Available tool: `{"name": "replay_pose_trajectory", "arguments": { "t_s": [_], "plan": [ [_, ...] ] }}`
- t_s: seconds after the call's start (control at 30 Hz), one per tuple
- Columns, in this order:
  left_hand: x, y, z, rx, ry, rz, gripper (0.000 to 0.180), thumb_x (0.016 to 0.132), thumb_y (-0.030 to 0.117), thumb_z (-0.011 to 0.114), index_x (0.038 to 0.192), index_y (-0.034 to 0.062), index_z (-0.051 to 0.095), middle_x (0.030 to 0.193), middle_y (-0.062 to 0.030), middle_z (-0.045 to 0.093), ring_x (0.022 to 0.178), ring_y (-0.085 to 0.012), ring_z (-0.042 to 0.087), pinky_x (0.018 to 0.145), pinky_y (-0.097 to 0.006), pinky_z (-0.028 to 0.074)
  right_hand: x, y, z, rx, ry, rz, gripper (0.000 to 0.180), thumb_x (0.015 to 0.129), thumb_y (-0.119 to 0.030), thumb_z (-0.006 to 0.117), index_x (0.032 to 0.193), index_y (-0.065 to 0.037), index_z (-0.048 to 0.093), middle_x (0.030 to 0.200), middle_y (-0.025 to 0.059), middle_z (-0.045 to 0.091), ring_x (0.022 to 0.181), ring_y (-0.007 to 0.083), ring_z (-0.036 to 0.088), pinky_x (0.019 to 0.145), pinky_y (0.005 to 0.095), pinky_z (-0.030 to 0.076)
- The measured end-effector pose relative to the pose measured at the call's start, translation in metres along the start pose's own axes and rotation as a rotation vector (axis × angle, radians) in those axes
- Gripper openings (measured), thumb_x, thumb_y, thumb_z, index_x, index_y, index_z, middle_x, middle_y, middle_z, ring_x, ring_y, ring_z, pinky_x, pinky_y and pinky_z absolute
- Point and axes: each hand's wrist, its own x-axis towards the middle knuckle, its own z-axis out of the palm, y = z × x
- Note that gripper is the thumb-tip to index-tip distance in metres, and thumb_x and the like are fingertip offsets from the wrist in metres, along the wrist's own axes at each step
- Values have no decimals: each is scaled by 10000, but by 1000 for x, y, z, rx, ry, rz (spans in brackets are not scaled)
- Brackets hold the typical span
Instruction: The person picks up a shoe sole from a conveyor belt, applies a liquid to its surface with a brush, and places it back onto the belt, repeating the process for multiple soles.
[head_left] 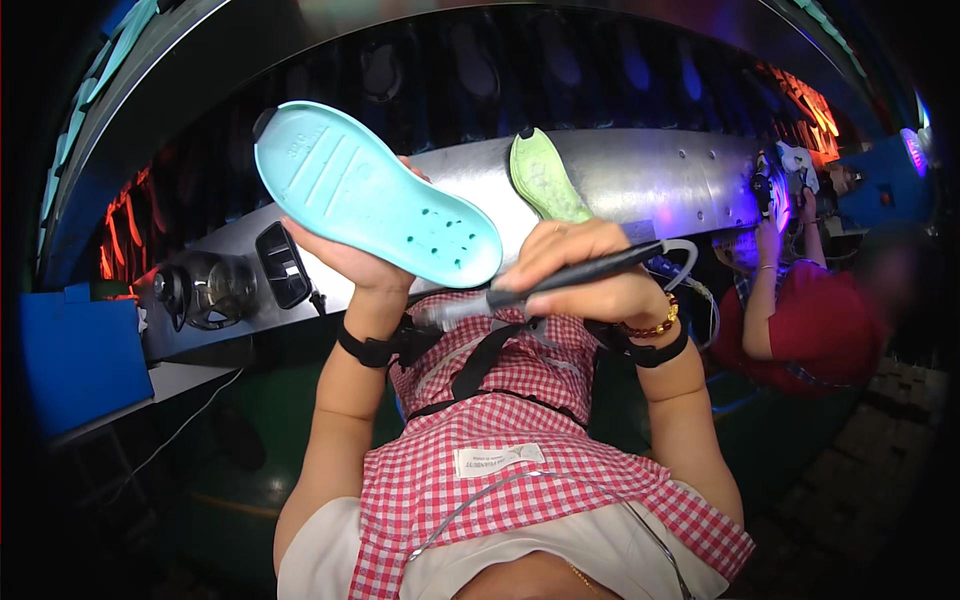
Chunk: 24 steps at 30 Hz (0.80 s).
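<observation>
A light-blue shoe sole (360, 190) with ridges at the heel end and small holes toward the toe lies tilted across my left hand (350, 260). My left fingers are mostly behind it, gripping its edge from below. In my right hand (590, 275) is a black pen-shaped tool (590, 268) with a clear, blurred front end and a grey hose at its back. That front end points left, just below the sole's toe; I cannot tell whether they touch. Beyond my right hand, a pale green sole (547, 175) rests on the metal bench (655, 180).
A round glass pot (220, 290) and a black tray-like holder (283, 265) stand at the bench's left. Dark soles (475, 65) line the back. A blue box (80, 350) is far left. At right, a person in red (810, 325) works at the same bench.
</observation>
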Motion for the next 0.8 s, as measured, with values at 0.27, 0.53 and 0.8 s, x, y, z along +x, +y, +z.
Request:
{"name": "replay_pose_trajectory", "arguments": {
  "t_s": [0.27,0.53,0.8],
  "plan": [
    [-1,10,7,-64,-164,-19,942,707,775,93,1185,33,423,973,-218,541,795,-317,559,691,-402,473,-5,4,-3,102,-39,17,223,682,8,669,903,-15,649,852,103,629,757,135,579,694,246,460],
    [11,5,-10,-63,-188,10,837,761,687,238,1296,49,319,1114,-287,489,877,-393,537,775,-481,434,-5,3,-10,189,-111,27,250,651,25,681,897,20,638,890,125,635,827,196,593,746,279,470],
    [14,-8,-50,13,-205,-83,753,791,606,287,1284,40,344,1142,-231,496,939,-319,552,811,-442,455,-12,47,9,398,308,147,171,747,-43,636,907,14,613,867,70,632,810,98,568,745,221,444]
  ]
}}
